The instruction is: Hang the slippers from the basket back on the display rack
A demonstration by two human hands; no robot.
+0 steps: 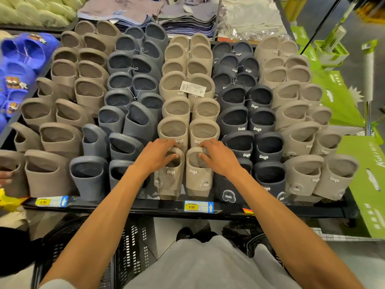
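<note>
My left hand (156, 155) curls over the strap of the left beige slipper (170, 178), fingertips hooked into its opening, and my right hand (219, 157) grips the right beige slipper (199, 177) the same way, so both hands are closed on this one pair. The pair sits at the very bottom of the middle beige column of the display rack (125, 205), just below the next beige pair up and just above the price label (191, 207) on the front rail. It looks seated, or very nearly so, though I cannot tell whether it has caught on its hook, since the hanging point is hidden behind the slippers. As I judge it, this pair only needs a last nudge and letting go. The black basket (133, 243) stands on the floor under my left arm; my arms and clothing cover most of it, and I see no slippers through its mesh, so I cannot say how many are left to hang.
</note>
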